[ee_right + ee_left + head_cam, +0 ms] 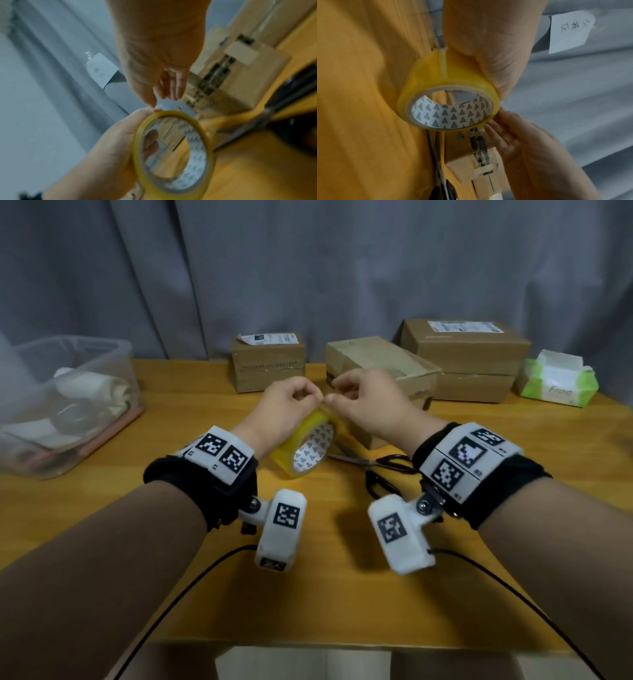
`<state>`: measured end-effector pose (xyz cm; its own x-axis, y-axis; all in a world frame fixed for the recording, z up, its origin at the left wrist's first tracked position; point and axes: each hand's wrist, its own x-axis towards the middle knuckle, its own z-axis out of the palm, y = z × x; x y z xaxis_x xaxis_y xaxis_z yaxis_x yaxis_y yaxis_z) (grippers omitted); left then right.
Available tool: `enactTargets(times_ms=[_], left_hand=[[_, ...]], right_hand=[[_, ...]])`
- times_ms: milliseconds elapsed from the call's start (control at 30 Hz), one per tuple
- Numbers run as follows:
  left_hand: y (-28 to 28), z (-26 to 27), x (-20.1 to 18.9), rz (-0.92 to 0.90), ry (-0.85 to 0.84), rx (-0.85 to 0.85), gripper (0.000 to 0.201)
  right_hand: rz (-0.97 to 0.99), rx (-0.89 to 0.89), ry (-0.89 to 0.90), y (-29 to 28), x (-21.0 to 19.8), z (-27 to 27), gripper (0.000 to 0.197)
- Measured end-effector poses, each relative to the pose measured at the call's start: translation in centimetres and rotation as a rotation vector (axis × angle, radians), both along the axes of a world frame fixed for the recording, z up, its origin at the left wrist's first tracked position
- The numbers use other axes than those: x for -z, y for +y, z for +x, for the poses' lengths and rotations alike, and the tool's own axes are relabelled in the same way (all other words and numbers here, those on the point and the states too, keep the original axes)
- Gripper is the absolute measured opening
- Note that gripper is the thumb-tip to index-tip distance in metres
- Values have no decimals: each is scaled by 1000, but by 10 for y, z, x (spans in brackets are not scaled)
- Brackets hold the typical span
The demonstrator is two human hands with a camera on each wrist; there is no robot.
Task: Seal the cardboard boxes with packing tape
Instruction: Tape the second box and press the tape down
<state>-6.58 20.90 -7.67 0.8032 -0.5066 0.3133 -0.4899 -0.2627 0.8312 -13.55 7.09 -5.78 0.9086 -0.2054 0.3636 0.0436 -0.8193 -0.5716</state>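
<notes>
My left hand (pixel 301 397) grips a yellow packing tape roll (pixel 305 448) from above and holds it tilted over the wooden table (pixel 342 594). One finger of that hand reaches through the core in the right wrist view, where the roll (pixel 171 155) looks blurred. My right hand (pixel 337 395) meets the left hand at the roll's top edge, where its thumb (pixel 151 104) and forefinger pinch at the outer wrap. I cannot see a lifted tape end. A long cardboard box (pixel 380 364) lies just behind my hands. A small box (pixel 269 364) and two stacked boxes (pixel 469 354) stand at the back.
Black-handled scissors (pixel 380 465) lie on the table under my right wrist. At the left stands a clear plastic bin (pixel 68 395) with cloths. A green tissue pack (pixel 558 381) sits at the far right. Grey curtains hang behind the table, and cables trail off its front edge.
</notes>
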Motion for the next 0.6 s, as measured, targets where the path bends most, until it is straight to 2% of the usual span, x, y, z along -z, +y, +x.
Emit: enactTargets(times_ms=[100, 200, 333, 467, 533, 600], left_hand=[[-4, -4, 1, 52, -112, 11, 8], [-2, -2, 2, 154, -210, 35, 12], [-2, -6, -2, 251, -208, 65, 22], [3, -8, -7, 206, 47, 86, 30], [4, -8, -11, 210, 42, 122, 27], [4, -9, -12, 265, -37, 113, 28]], right_hand=[[272, -48, 67, 7, 5, 0, 22], [420, -9, 114, 5, 3, 0, 14], [404, 88, 113, 4, 3, 1, 24], [359, 154, 70, 5, 8, -1, 14], [358, 178, 45, 6, 9, -3, 17], [383, 183, 18, 8, 7, -5, 17]])
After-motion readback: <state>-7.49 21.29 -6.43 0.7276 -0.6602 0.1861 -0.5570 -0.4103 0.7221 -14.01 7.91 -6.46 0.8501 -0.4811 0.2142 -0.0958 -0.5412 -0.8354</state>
